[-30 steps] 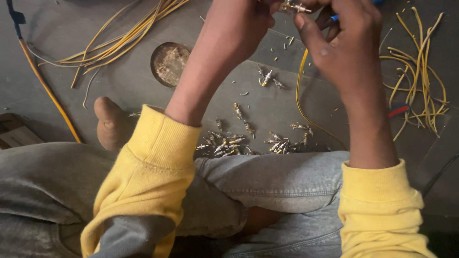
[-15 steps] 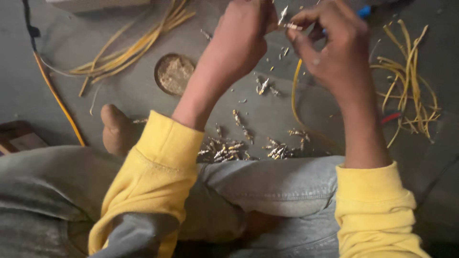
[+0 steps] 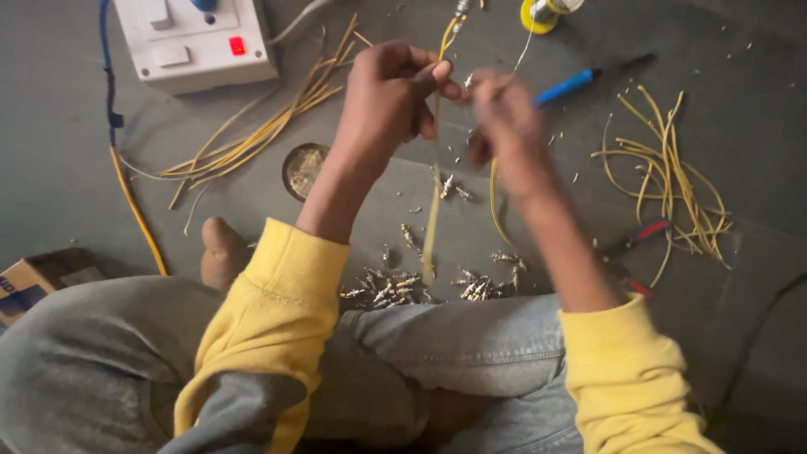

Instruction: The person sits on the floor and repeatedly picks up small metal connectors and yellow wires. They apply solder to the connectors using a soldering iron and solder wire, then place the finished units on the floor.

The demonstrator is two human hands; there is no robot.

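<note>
Yellow wire (image 3: 432, 214) hangs upright, pinched in the left hand (image 3: 388, 94); right hand (image 3: 503, 126), blurred, grip unclear, just beside.

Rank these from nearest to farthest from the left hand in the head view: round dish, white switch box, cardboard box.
From the left hand:
1. Round dish, just below-left on the floor.
2. White switch box, upper left.
3. Cardboard box, far left edge.

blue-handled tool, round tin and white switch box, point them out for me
blue-handled tool (image 3: 565, 87), head view, middle of the blue grip
round tin (image 3: 304, 171), head view, its inside
white switch box (image 3: 195, 40), head view, top face
</note>
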